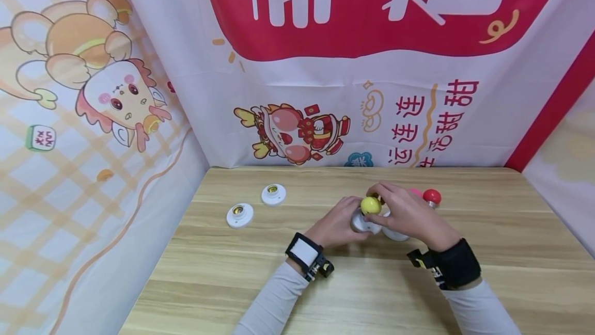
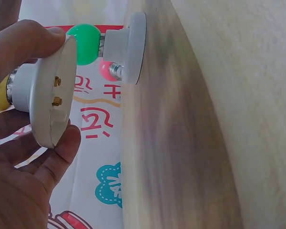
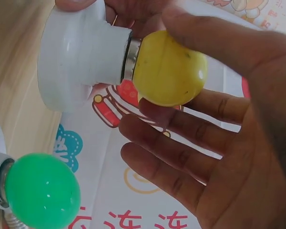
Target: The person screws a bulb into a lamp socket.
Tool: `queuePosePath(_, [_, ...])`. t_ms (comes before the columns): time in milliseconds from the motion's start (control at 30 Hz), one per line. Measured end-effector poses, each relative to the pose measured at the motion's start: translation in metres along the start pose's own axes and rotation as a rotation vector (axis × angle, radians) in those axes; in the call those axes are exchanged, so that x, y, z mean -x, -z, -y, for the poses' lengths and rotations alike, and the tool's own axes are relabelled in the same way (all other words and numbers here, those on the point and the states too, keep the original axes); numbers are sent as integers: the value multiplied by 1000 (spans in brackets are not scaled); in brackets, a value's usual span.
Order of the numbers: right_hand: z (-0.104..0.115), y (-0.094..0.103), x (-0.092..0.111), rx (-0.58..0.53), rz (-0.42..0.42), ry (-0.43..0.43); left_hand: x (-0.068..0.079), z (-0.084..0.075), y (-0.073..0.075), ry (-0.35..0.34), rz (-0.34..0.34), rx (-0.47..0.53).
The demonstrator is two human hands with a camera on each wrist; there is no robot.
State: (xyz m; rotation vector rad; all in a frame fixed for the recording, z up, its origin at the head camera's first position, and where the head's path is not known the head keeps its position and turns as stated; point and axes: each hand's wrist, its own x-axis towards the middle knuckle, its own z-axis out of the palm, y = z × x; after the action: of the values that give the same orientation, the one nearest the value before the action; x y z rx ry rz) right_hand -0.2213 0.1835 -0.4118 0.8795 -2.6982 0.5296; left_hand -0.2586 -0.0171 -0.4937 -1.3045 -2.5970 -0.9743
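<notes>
My left hand (image 1: pixel 341 225) grips the rim of a round white lamp socket (image 2: pixel 52 95) and holds it off the table; two brass screws show on its underside. A yellow bulb (image 3: pixel 169 69) sits in the socket's mouth, with part of its metal base showing. My right hand (image 1: pixel 409 216) has its thumb and forefinger on the yellow bulb, the other fingers spread below it. Close by, a green bulb (image 3: pixel 43 191) stands in a second white socket (image 2: pixel 133 47) on the table, mostly behind the right hand in the head view.
A red bulb (image 1: pixel 432 196) and a partly covered pink bulb (image 1: pixel 415 191) lie beyond the right hand. Two white sockets without bulbs (image 1: pixel 239 215) stand at the left of the wooden table (image 1: pixel 223 278). Printed cloth (image 1: pixel 297 77) hangs along the back and sides.
</notes>
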Motion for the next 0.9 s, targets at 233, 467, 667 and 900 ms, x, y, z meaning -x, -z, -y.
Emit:
queuePosePath(233, [1, 4, 2, -24, 51, -1, 1, 0, 1, 37, 13, -20])
queuePosePath(467, [2, 6, 2, -121, 114, 22, 2, -3, 3, 53, 33, -12])
queuePosePath(667, [3, 5, 2, -110, 113, 26, 2, -3, 2, 49, 30, -2])
queuePosePath(900, [3, 4, 1, -96, 108, 16, 2, -3, 2, 42, 33, 2])
